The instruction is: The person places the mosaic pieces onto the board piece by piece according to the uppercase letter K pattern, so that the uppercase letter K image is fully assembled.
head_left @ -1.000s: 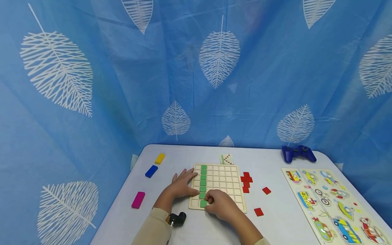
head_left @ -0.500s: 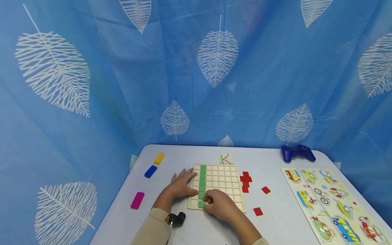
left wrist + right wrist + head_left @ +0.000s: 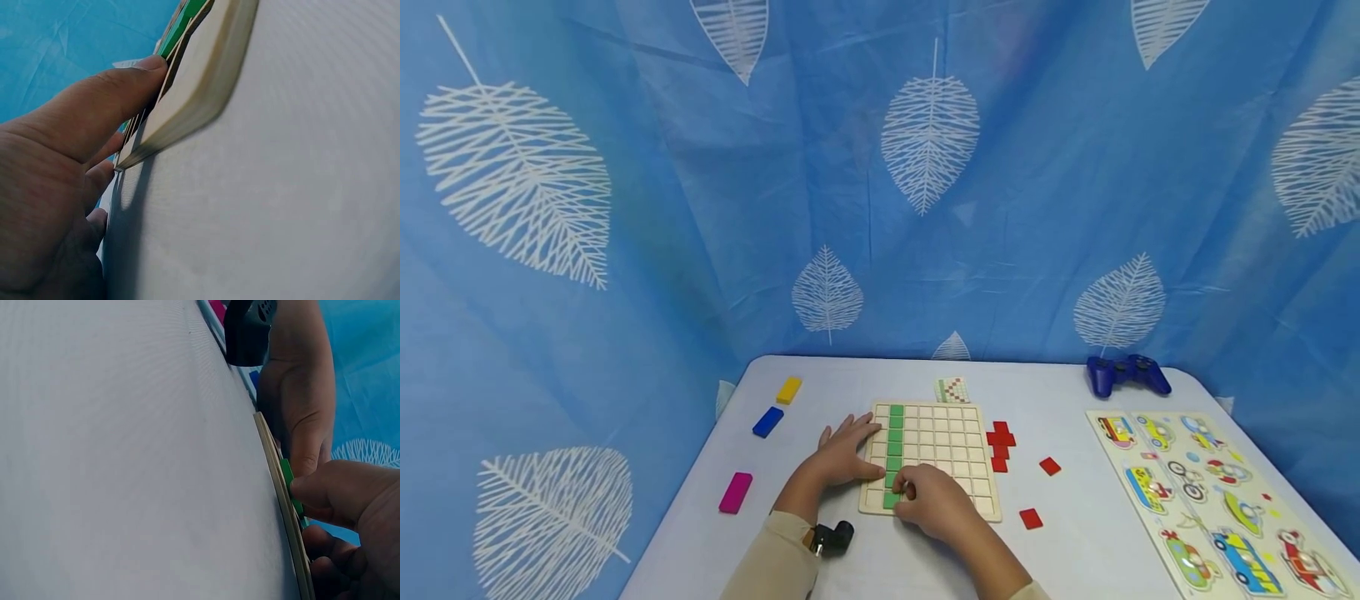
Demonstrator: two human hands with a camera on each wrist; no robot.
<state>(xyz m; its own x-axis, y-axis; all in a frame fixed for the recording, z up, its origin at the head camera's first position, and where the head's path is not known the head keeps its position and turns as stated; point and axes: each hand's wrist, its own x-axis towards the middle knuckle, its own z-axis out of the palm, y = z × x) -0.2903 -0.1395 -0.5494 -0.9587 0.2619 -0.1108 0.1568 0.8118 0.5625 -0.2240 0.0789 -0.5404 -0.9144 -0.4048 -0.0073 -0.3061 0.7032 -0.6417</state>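
Observation:
A square wooden grid board [image 3: 955,483] lies on the table with a column of green tiles [image 3: 896,422] in its second row of cells from the left. My left hand [image 3: 844,454] rests at the board's left edge, fingers spread and thumb on the board, as the left wrist view also shows. At the near end of the column, my right hand [image 3: 936,502] has its thumb and curled index finger on the lowest green tile [image 3: 287,475]. The other fingers of that hand are bent over the board and hide some of its cells.
Several red tiles [image 3: 1001,439] lie right of the board, two apart from the pile. A pattern card [image 3: 952,390] sits behind it. Yellow [image 3: 788,390], blue [image 3: 768,422] and magenta [image 3: 735,492] blocks are at left. A game controller [image 3: 1127,375] and picture puzzle [image 3: 1187,450] occupy the right.
My right hand and the lowest green tile have shifted slightly left, bringing the tile more in line with the column. The left hand keeps its place on the board.

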